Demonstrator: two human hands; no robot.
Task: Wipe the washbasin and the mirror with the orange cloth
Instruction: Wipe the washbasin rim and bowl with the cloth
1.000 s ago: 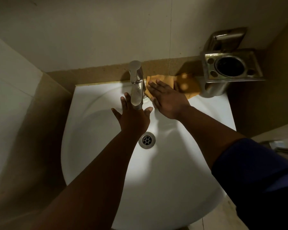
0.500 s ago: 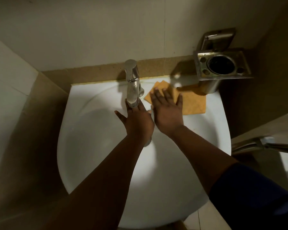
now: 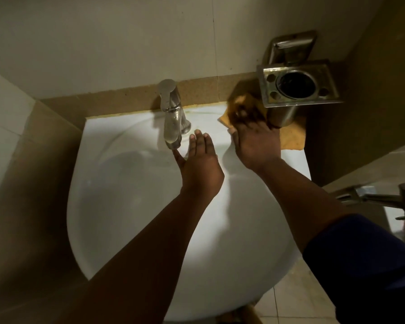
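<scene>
R hand (image 3: 255, 143) flat on orange cloth (image 3: 292, 136) (basin's (image 3: 126, 206) back-right rim)

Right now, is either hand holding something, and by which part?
Nothing is gripped: right hand presses flat on the orange cloth; left hand is empty.

Support: white washbasin (image 3: 131, 206), set against a tan ledge.
Rear rim, centre: chrome tap (image 3: 172, 115), spout over the bowl.
Rear right corner: orange cloth (image 3: 292, 136), flat on the rim, partly under the right hand (image 3: 255, 141).
Bowl interior: shadowed; drain hidden.
</scene>
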